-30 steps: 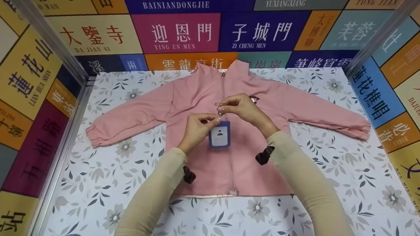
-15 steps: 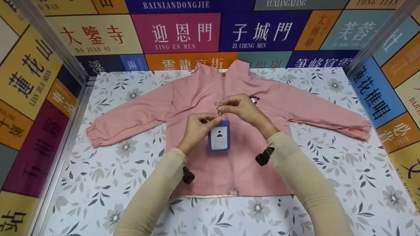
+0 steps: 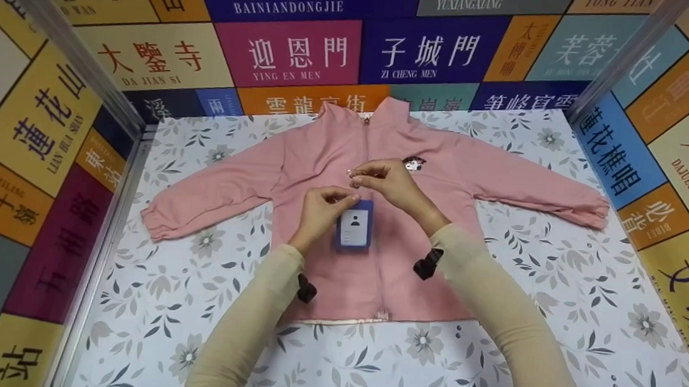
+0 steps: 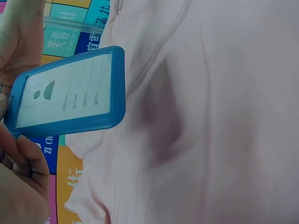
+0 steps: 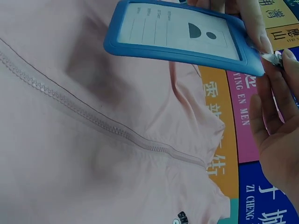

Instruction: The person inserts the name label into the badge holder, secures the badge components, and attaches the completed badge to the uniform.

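Observation:
A blue-framed ID badge (image 3: 354,227) with a white card hangs over the front of a pink zip jacket (image 3: 327,282). My left hand (image 3: 323,213) pinches the badge at its top edge, between thumb and fingers. Just above, my right hand (image 3: 394,183) pinches the small metal clip (image 5: 276,59) joined to the badge by a short clear strap (image 5: 268,56). In the left wrist view the badge (image 4: 70,93) is tilted, card side showing, clear above the cloth. Part of the clip is hidden by the right fingers.
The jacket lies flat, zipped, sleeves spread, with a small dark-and-white patch (image 3: 414,163) on its chest. Beneath it is a table with a floral cover (image 3: 575,327). Panels of coloured signs (image 3: 296,53) stand behind and at both sides.
My right hand has shifted slightly left and down with the clip, showing more of the chest patch. The badge has swung slightly left and sits a little lower; my left hand has barely moved.

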The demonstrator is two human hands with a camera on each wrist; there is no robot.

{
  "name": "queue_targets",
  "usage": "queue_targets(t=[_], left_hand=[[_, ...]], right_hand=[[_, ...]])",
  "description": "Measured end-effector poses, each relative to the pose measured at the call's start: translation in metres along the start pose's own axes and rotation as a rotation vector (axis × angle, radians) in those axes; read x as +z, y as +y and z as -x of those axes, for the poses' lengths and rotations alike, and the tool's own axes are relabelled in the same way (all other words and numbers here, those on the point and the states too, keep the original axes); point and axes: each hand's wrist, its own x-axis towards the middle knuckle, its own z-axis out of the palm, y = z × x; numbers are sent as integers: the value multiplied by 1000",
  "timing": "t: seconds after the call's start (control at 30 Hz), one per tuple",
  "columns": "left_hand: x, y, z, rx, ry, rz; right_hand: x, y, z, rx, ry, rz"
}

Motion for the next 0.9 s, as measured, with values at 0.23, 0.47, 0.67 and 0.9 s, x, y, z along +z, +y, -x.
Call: queue_targets(t=[0.23, 0.47, 0.67, 0.9], left_hand=[[-3, -10, 0, -37, 42, -49], [-6, -21, -2, -52, 77, -73], [-13, -31, -3, -96, 111, -65], [-23, -39, -10, -155, 164, -101]], right_hand=[[15, 15, -2, -16, 78, -56], [30, 29, -6, -9, 119, -150], [43, 36, -16, -27, 146, -163], [56, 67, -36, 6, 233, -174]])
